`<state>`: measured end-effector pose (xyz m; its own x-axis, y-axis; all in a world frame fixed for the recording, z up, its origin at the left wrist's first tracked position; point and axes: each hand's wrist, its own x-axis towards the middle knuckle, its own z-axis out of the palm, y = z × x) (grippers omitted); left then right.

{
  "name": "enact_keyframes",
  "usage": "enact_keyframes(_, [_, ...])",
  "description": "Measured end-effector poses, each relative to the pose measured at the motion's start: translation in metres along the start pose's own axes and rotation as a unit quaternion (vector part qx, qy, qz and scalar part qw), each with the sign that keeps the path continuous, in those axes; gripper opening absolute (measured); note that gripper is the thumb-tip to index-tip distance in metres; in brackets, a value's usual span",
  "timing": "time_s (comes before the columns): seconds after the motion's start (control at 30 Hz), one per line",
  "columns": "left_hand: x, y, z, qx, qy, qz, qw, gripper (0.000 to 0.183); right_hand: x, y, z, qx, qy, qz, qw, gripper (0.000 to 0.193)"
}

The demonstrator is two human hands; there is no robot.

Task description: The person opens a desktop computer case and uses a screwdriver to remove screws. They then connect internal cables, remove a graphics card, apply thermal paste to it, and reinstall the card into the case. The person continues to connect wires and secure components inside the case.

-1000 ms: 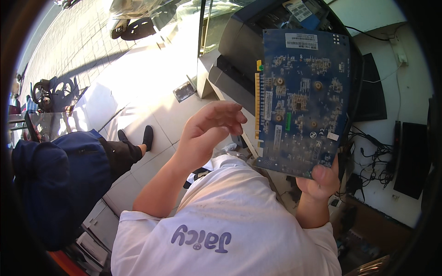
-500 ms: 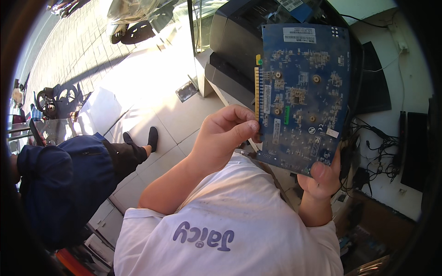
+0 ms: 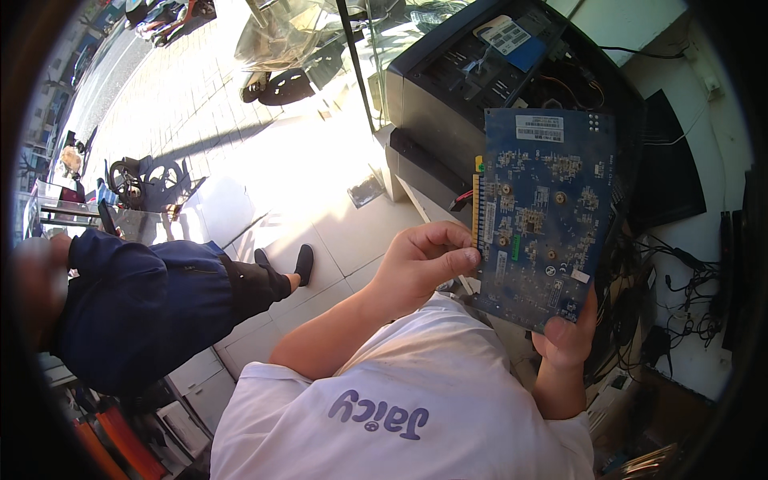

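Observation:
A blue graphics card (image 3: 532, 212) is held up in front of me, its back side with solder points, labels and small brass screws showing. Along its left edge runs a gold contact strip. My left hand (image 3: 428, 260) pinches the lower left edge at the end of that strip, thumb and forefinger closed. The lower right corner rests in my right hand (image 3: 566, 332), thumb on the face and fingers behind, partly hidden. Beyond the card an open black computer case (image 3: 432, 88) lies with a drive bearing a white label (image 3: 506, 36) and thin wires inside.
Tangled black cables (image 3: 684, 288) lie at the right beside a dark panel (image 3: 668, 160). On the left stands another person in a dark blue jacket (image 3: 140, 308) on the tiled floor (image 3: 324, 240). A glass cabinet edge (image 3: 356, 64) rises beside the case.
The view has shifted, so the scene sits lower and further right. The card appears lower against the case, uncovering more of its inside and the labelled drive. Both hands keep their hold.

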<state>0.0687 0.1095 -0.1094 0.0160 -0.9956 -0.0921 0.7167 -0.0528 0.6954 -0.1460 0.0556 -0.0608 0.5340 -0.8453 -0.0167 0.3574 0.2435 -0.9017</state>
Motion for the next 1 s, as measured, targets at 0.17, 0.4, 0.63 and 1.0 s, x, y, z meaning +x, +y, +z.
enact_keyframes(0.17, [-0.001, -0.002, 0.015, 0.052, -0.027, 0.0, 0.998, 0.012, -0.018, -0.008, -0.022, -0.009, -0.006, 0.0, 1.0, 0.096])
enact_keyframes(0.4, [0.012, -0.011, 0.051, 0.333, -0.13, 0.143, 0.923, 0.009, -0.043, -0.012, -0.084, 0.069, 0.036, -0.019, 0.997, 0.081])
enact_keyframes(0.63, [0.015, -0.032, 0.104, 0.386, -0.184, 0.112, 0.897, 0.007, -0.082, -0.016, -0.136, 0.048, 0.088, -0.064, 0.993, 0.066])
enact_keyframes(1.0, [0.083, 0.046, 0.105, 0.663, -0.145, 0.28, 0.679, 0.015, -0.037, -0.152, -0.219, -0.353, 0.155, -0.119, 0.915, 0.053])
